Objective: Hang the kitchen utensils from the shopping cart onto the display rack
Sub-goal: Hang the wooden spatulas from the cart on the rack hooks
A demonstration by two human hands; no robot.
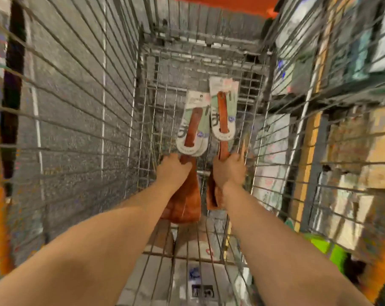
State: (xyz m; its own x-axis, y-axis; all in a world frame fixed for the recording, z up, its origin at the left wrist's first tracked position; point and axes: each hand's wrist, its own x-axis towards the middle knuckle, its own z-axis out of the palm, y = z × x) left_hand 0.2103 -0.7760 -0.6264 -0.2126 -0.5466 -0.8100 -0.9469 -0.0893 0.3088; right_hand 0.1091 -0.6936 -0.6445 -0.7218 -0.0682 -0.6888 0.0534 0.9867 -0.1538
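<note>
Both my arms reach down into the wire shopping cart [143, 120]. My left hand [172, 171] is shut on a bundle of brown wooden spatulas [186, 202] whose handles carry white and green card labels [194, 122]. My right hand [229, 171] is shut on a second bundle of wooden spatulas [223, 120], also with white and green card labels at the handle end. The two bundles are held side by side above the cart floor, labels pointing away from me. The display rack is not in view.
The cart's wire sides rise on the left [76, 96] and right [319, 107]. More packaged goods lie on the cart floor [200, 250] under my arms. Shelves of boxed goods [352, 162] stand to the right, and a green item [326, 246] lies low right. Grey floor shows on the left.
</note>
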